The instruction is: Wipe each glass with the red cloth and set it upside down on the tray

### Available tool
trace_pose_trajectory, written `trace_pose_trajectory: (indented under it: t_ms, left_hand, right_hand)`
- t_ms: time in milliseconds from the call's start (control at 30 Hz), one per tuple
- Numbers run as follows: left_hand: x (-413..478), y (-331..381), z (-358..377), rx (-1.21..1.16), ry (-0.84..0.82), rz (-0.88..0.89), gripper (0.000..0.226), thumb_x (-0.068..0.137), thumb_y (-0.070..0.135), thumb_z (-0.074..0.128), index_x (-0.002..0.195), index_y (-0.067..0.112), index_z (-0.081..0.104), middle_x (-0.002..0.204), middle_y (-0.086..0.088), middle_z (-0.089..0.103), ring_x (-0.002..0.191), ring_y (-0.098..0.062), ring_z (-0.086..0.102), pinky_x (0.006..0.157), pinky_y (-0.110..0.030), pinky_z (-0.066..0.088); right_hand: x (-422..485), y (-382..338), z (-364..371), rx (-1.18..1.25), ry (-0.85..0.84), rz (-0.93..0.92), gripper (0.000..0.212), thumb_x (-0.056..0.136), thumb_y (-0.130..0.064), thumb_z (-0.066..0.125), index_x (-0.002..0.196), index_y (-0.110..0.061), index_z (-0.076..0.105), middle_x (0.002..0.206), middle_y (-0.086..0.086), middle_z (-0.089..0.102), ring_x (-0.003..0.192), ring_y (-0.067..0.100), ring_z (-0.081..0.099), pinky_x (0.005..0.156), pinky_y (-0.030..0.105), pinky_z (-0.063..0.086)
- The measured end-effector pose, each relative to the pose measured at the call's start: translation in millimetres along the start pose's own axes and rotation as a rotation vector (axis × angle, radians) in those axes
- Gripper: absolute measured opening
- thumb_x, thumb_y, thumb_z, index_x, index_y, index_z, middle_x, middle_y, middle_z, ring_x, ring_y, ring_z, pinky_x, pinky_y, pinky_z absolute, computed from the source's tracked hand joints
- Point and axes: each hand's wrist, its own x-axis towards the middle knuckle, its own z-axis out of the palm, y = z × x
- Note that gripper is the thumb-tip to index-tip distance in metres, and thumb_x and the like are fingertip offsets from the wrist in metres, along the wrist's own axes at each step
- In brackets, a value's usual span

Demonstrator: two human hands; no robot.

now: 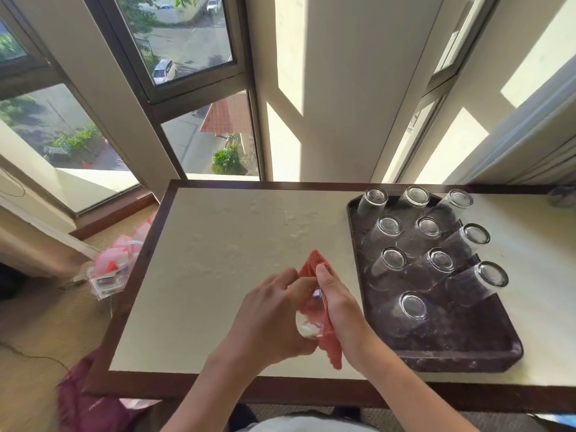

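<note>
My left hand grips a clear glass above the near middle of the table. The red cloth is wrapped against the glass, and my right hand holds it there, fingers curled over cloth and glass. One end of the cloth sticks up past my fingers, the other hangs below my wrist. To the right lies a dark tray carrying several clear glasses, all upside down in rows.
The cream table has a dark wooden border. Large windows and a wall pillar stand behind it. A pink plastic bag lies on the floor at the left, and a maroon cloth at the near left corner.
</note>
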Motion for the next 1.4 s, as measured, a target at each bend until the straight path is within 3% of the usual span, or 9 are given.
trace_pose_trajectory:
  t_ms: [200, 400, 500, 633, 800, 900, 1067, 1267, 1400]
  left_hand:
    - [0.0, -10.7, 4.6, -0.025, 0.028, -0.074, 0.058, 0.052, 0.047, 0.071, 0.105, 0.024, 0.065, 0.088, 0.01, 0.058, 0.074, -0.014, 0.062, 0.059, -0.029, 0.055]
    - [-10.3, -15.3, 24.3, -0.062, 0.02, -0.007, 0.06, 0.052, 0.049, 0.075, 0.106, 0.027, 0.062, 0.086, 0.011, 0.058, 0.068, -0.005, 0.046, 0.058, -0.019, 0.043]
    - [-17.5, -29.7, 28.5, -0.157, -0.06, -0.187, 0.075, 0.055, 0.066, 0.065, 0.121, 0.03, 0.063, 0.096, 0.013, 0.06, 0.078, -0.007, 0.061, 0.068, -0.024, 0.054]
    - [-30.6, -46.6, 30.0, -0.312, -0.039, -0.456, 0.087, 0.044, 0.073, 0.07, 0.123, 0.038, 0.059, 0.101, 0.021, 0.061, 0.086, 0.003, 0.064, 0.076, -0.026, 0.056]
    - [-42.9, -57.4, 35.3, -0.442, 0.049, -0.624, 0.073, 0.054, 0.044, 0.093, 0.118, 0.035, 0.06, 0.096, 0.017, 0.066, 0.083, 0.003, 0.065, 0.068, -0.01, 0.049]
    - [-39.0, -48.7, 34.9, -0.498, 0.095, -0.593, 0.071, 0.057, 0.035, 0.093, 0.117, 0.037, 0.056, 0.096, 0.017, 0.066, 0.084, 0.004, 0.065, 0.075, -0.015, 0.052]
    - [-12.7, -8.3, 38.1, -0.821, 0.071, -0.464, 0.067, 0.051, 0.03, 0.09, 0.11, 0.024, 0.06, 0.096, 0.007, 0.073, 0.089, -0.004, 0.073, 0.076, -0.02, 0.057]
    - [18.3, 45.1, 70.5, -1.022, -0.068, -0.261, 0.064, 0.056, 0.019, 0.092, 0.112, 0.019, 0.062, 0.11, 0.008, 0.073, 0.108, -0.008, 0.069, 0.091, -0.02, 0.052]
    - [22.8, 58.5, 89.3, -1.038, -0.169, -0.206, 0.067, 0.055, 0.041, 0.091, 0.113, 0.027, 0.059, 0.114, 0.01, 0.072, 0.112, -0.008, 0.067, 0.093, -0.024, 0.051]
  right_hand:
    - [2.7, 34.5, 8.1, -0.223, 0.048, -0.147, 0.059, 0.073, -0.085, 0.039, 0.127, -0.061, 0.04, 0.104, -0.007, 0.055, 0.075, 0.008, 0.055, 0.068, 0.026, 0.047]
    - [37.8, 28.8, -3.5, 0.149, -0.033, 0.158, 0.032, 0.102, -0.037, 0.046, 0.1, -0.013, 0.067, 0.078, 0.01, 0.068, 0.067, 0.025, 0.066, 0.063, 0.034, 0.053]
    - [60.3, 47.6, -0.1, -0.071, 0.086, 0.061, 0.035, 0.103, -0.035, 0.043, 0.102, -0.006, 0.063, 0.078, 0.008, 0.065, 0.068, 0.024, 0.063, 0.061, 0.032, 0.053]
    - [83.6, 83.0, -4.8, -0.706, 0.202, -0.2, 0.03, 0.1, -0.043, 0.041, 0.12, -0.031, 0.06, 0.106, -0.007, 0.057, 0.105, 0.016, 0.053, 0.088, 0.034, 0.048]
    - [92.2, 110.7, -20.3, -1.174, -0.037, -0.068, 0.054, 0.097, -0.049, 0.042, 0.145, -0.024, 0.041, 0.16, -0.003, 0.026, 0.152, 0.025, 0.0, 0.122, 0.044, 0.018]
    - [78.9, 105.4, -25.6, -0.989, 0.042, -0.148, 0.049, 0.093, -0.045, 0.051, 0.138, -0.025, 0.054, 0.158, -0.009, 0.032, 0.152, 0.018, 0.003, 0.122, 0.041, 0.015]
    - [24.3, 75.4, -37.7, -0.2, 0.358, 0.057, 0.02, 0.095, -0.023, 0.056, 0.1, -0.014, 0.073, 0.104, 0.001, 0.074, 0.108, 0.023, 0.066, 0.091, 0.033, 0.052]
    - [-32.8, 65.9, -83.1, 0.489, 0.068, 0.271, 0.052, 0.101, -0.044, 0.035, 0.115, -0.008, 0.07, 0.116, 0.017, 0.069, 0.097, 0.034, 0.065, 0.085, 0.049, 0.051]
    - [-60.8, 76.7, -115.1, 0.807, 0.069, 0.212, 0.053, 0.079, -0.037, 0.074, 0.119, -0.004, 0.063, 0.095, 0.014, 0.063, 0.069, 0.026, 0.059, 0.06, 0.036, 0.052]
